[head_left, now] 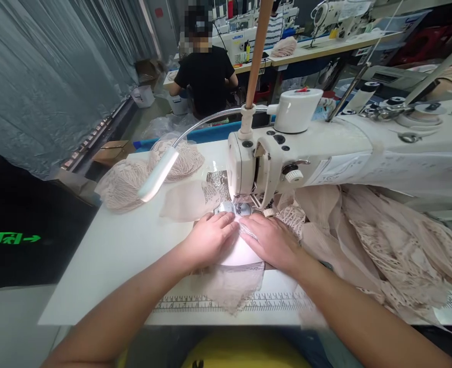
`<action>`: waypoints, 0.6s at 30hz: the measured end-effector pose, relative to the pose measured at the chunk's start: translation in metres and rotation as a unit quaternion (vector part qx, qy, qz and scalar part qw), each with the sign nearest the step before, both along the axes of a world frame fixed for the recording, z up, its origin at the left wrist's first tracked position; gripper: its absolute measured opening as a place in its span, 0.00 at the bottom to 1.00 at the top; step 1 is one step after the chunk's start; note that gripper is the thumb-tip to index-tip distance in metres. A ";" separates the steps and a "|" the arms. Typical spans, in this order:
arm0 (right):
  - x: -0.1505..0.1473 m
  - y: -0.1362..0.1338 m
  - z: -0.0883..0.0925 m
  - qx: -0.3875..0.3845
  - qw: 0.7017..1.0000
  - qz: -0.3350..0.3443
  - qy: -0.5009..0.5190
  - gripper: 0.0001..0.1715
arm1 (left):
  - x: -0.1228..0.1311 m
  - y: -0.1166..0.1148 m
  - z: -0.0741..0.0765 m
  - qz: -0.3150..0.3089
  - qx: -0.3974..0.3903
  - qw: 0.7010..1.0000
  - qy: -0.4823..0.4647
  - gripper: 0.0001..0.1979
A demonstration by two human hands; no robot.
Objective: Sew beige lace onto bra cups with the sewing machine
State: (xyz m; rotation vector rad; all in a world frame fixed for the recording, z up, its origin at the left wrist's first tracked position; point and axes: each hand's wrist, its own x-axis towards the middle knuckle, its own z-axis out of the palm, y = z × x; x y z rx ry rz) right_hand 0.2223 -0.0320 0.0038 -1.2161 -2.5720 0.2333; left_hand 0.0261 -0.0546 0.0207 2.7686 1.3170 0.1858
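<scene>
Hands: we count two, both palm down with fingers stretched out and lying flat; our left hand (214, 236) and our right hand (271, 237) press from either side on one white rounded piece (233, 255).
Worktable (103, 271): one, white, spread under everything we handle.
Sewing machine (306, 135): one directly ahead, its body running off to our right; further machines stand on the benches beyond.
Beige fabric heap (398, 240): one, crumpled and partly lacy, filling the table's right side, near our right forearm.
Co-workers: we see two; one seated person in a black top (205, 79), one in stripes (275, 28) partly hidden behind the brown pole (258, 56).
Lace bundles (118, 186): two, at the far left of the table; the lamp head (159, 174) stands in front of part of them.
Sheer panel (183, 202): one, flat beside our left fingertips.
Sheer lace piece (235, 286): one, showing below the white piece and covering part of the ruler strip (279, 302).
Presser foot (243, 208): one, just beyond our fingertips, with the white rounded piece's far edge close by; our fingers hide whether the two touch.
</scene>
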 end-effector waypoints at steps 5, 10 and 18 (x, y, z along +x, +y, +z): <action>-0.002 0.000 0.000 0.008 0.999 -0.012 -0.033 0.15 | -0.004 0.007 0.000 0.001 -0.034 0.999 -0.029 0.24; -0.004 0.000 0.000 0.016 0.998 -0.035 -0.054 0.12 | -0.008 0.018 -0.002 -0.025 -0.055 0.997 -0.050 0.24; -0.005 0.001 0.001 0.002 0.997 -0.050 -0.056 0.10 | -0.012 0.028 0.003 -0.054 -0.080 0.995 -0.027 0.26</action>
